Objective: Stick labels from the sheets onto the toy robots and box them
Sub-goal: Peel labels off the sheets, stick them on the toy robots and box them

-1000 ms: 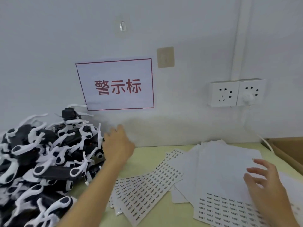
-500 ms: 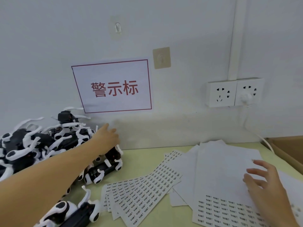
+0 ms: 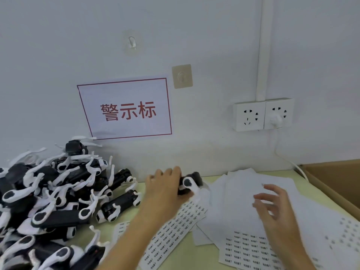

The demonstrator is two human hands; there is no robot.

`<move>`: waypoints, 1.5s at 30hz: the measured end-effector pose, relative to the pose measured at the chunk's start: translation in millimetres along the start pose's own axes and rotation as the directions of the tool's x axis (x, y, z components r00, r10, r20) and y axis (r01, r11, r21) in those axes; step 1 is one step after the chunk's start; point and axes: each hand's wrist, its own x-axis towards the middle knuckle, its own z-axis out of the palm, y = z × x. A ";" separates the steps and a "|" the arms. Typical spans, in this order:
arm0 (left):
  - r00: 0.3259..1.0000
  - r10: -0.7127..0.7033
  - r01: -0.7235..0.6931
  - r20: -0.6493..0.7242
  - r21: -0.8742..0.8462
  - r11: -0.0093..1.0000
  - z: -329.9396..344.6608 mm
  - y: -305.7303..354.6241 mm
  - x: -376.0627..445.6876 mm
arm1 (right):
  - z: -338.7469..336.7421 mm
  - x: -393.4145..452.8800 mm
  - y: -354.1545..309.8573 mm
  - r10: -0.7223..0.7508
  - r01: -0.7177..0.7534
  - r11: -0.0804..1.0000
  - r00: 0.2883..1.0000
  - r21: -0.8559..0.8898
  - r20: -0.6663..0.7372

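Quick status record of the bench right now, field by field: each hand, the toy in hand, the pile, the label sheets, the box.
left hand: grips one toy robot, above the table
held toy robot: black and white, right of the pile
right hand: fingers spread above the label sheets, holding nothing
toy pile: heaped at the table's left
label sheets: fanned across the table, overlapping
cardboard box: open, at the right edge; inside not visible

Even, bright, diffuse light, soft shadow on wall (image 3: 194, 152) at table edge. Right hand (image 3: 276, 207) at 4 o'clock motion-blurred; wide-angle bending twd edges.
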 end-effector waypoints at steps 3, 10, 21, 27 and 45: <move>0.999 -0.012 0.016 0.037 -0.113 0.993 30.0 31.0 -18.5 | 21.5 -10.6 -6.5 0.063 -0.102 0.984 0.966 0.145 0.253; 0.989 -0.137 0.148 0.063 -0.219 0.965 50.9 57.3 -32.7 | 36.1 -7.6 4.3 0.084 -0.204 0.926 0.931 0.317 0.354; 0.934 0.007 0.352 0.357 -0.923 0.155 49.5 21.1 -36.8 | 29.4 -3.7 4.6 0.247 -0.351 0.789 0.933 0.505 0.263; 0.924 0.062 0.368 0.376 -0.923 0.116 52.8 19.3 -39.8 | 17.1 -2.7 0.5 0.246 -0.415 0.823 0.876 0.388 0.415; 0.869 -0.482 0.207 0.117 -0.969 0.137 37.3 -35.2 -26.5 | -130.6 -5.6 11.8 0.512 0.257 0.606 0.599 0.753 -0.616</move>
